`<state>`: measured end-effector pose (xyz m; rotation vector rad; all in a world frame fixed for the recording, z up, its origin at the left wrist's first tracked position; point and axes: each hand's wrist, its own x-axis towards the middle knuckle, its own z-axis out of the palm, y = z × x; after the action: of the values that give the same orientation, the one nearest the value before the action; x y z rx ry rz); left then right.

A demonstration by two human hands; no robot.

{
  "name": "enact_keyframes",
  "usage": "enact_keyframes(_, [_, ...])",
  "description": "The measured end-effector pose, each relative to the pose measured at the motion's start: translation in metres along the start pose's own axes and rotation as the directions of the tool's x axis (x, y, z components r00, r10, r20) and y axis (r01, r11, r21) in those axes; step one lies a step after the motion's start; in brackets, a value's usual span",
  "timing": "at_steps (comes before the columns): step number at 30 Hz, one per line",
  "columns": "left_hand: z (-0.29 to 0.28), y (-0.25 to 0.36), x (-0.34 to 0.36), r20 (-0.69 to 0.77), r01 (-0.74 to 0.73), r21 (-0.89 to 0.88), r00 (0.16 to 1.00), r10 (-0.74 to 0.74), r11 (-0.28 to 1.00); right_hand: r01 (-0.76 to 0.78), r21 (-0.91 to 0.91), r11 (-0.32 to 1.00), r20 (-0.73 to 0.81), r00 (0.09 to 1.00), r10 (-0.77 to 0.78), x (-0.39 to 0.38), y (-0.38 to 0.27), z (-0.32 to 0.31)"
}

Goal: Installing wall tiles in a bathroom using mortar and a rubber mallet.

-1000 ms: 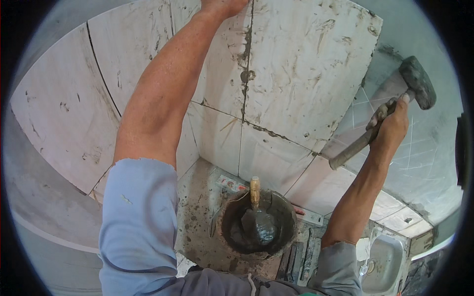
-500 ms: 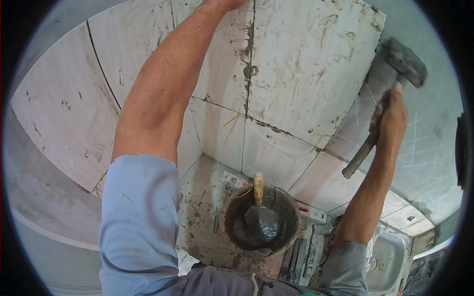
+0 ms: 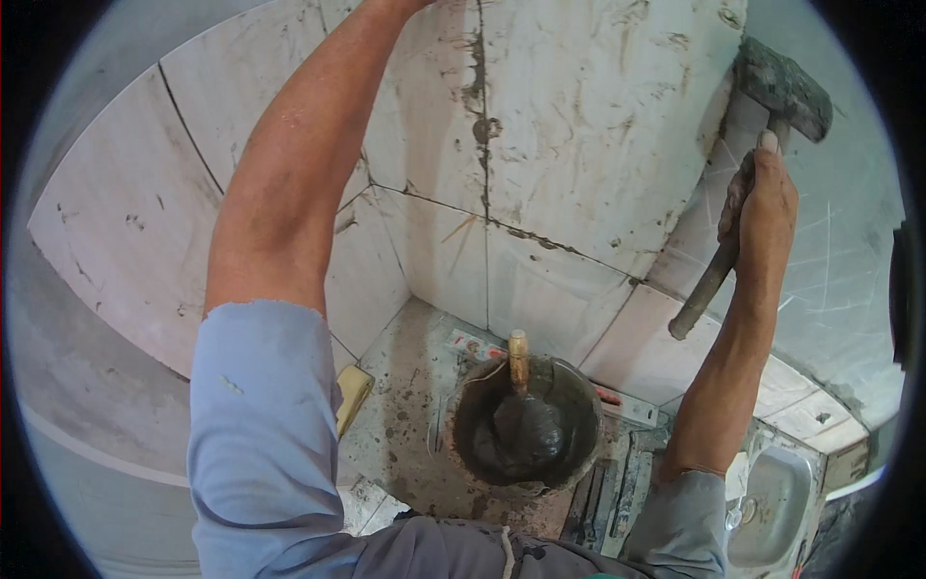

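Note:
My right hand [image 3: 769,217] is closed around the handle of a dirty, dark-headed mallet [image 3: 783,92], its thumb lying up along the shaft near the head. The mallet is raised at the right, close to the edge of a large white wall tile [image 3: 598,116] smeared with grey mortar. At the top edge, my left arm reaches up against the tiled wall. Only the base of my left hand [image 3: 415,4] shows there; its fingers are cut off by the frame. Whether it presses on a tile cannot be seen.
Below stands a bucket [image 3: 463,439] of wet mortar, with a wooden-handled trowel [image 3: 519,362] in it. A yellow block [image 3: 354,398] lies by my left sleeve. A level [image 3: 627,408] rests along the wall, and a metal sink [image 3: 776,502] is at the lower right.
My view has shifted a little, and the bucket sits further right in it. The yellow block now shows beside my left sleeve. The mallet stays raised in my right hand, its head less blurred.

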<state>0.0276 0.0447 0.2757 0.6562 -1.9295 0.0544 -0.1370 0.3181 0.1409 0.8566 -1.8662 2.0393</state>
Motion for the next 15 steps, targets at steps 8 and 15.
enact_keyframes(8, [0.002, 0.008, 0.002, 0.017, 0.05, -0.046, 0.999, -0.049, 0.998, -0.054, 0.099, 0.994, -0.068, 0.996, 0.061, 0.007, 0.001, -0.008])
enact_keyframes(15, [0.001, 0.012, -0.004, -0.014, 0.057, -0.041, 0.998, -0.058, 0.998, -0.051, 0.27, 0.961, -0.109, 0.991, 0.083, 0.003, -0.007, -0.011])
